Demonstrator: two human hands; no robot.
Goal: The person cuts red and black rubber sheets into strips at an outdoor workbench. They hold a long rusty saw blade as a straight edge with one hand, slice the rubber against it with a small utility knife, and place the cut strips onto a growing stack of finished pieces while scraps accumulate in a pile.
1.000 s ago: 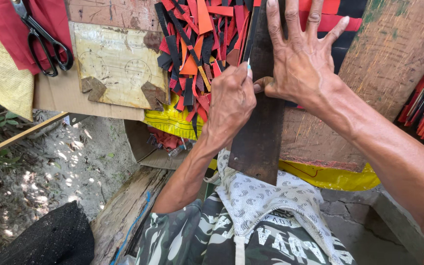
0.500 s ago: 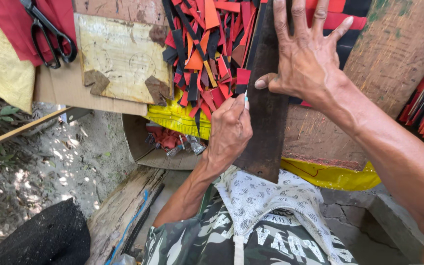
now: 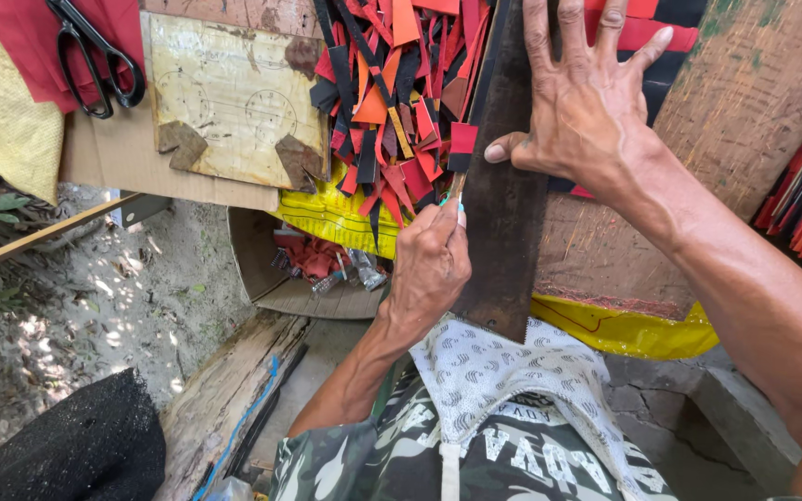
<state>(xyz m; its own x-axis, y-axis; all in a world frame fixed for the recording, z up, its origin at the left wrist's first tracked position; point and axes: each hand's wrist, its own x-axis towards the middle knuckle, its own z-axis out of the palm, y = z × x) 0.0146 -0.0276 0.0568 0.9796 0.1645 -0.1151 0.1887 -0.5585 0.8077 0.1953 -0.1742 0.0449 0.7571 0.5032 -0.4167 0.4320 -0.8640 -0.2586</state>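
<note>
My right hand (image 3: 591,107) lies flat with fingers spread on a long dark strip of material (image 3: 503,218), pressing it onto a wooden board (image 3: 744,121). My left hand (image 3: 431,264) is fisted around a small cutting tool with a light blue handle tip (image 3: 459,206), held against the strip's left edge. Left of the strip lies a pile of red, orange and black scraps (image 3: 396,102).
Black scissors (image 3: 95,60) rest on red cloth (image 3: 11,46) at top left. A worn yellowish template board (image 3: 225,93) sits on cardboard. A cardboard box of scraps (image 3: 313,269) stands below, beside yellow sheeting (image 3: 331,218). A white patterned cloth (image 3: 503,371) covers my lap.
My left hand has slid down along the strip's left edge toward me with the tool. My right hand has stayed pressed on the strip.
</note>
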